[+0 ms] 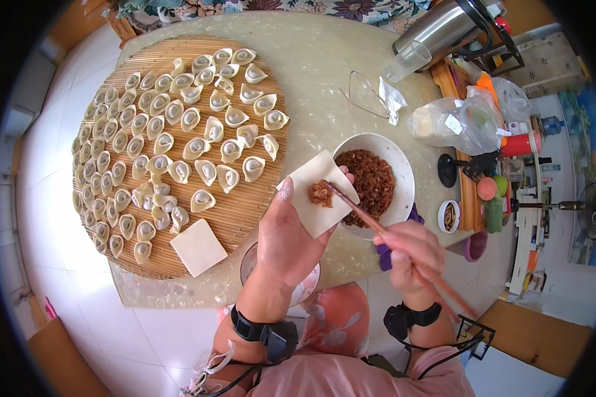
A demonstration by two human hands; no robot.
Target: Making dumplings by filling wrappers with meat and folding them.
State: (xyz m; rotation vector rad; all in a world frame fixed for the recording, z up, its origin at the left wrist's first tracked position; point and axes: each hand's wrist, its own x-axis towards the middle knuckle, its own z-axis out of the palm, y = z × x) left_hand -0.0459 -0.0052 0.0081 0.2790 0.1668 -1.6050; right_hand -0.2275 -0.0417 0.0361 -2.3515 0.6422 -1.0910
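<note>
A square dough wrapper (305,213) lies across the palm and fingers of my left hand (285,238), with the thumb along its near-left edge. On its middle sits a small lump of minced meat filling (320,193). My right hand (412,253) grips a pair of wooden chopsticks (365,216), whose tips touch the filling. Just beyond the wrapper stands a white bowl (403,173) of dark minced filling (370,178), partly hidden by my left hand and the wrapper. To the left, many folded wontons (164,143) cover a round slatted tray (243,208). A stack of square wrappers (198,247) rests on its near edge.
Under my left wrist is a partly hidden bowl (248,263). Eyeglasses (365,99) and crumpled tissue (391,101) lie on the table (318,64). At the right are a steel jug (434,34), a clear cup (408,59), plastic bags (457,121) and a small white dish (448,217).
</note>
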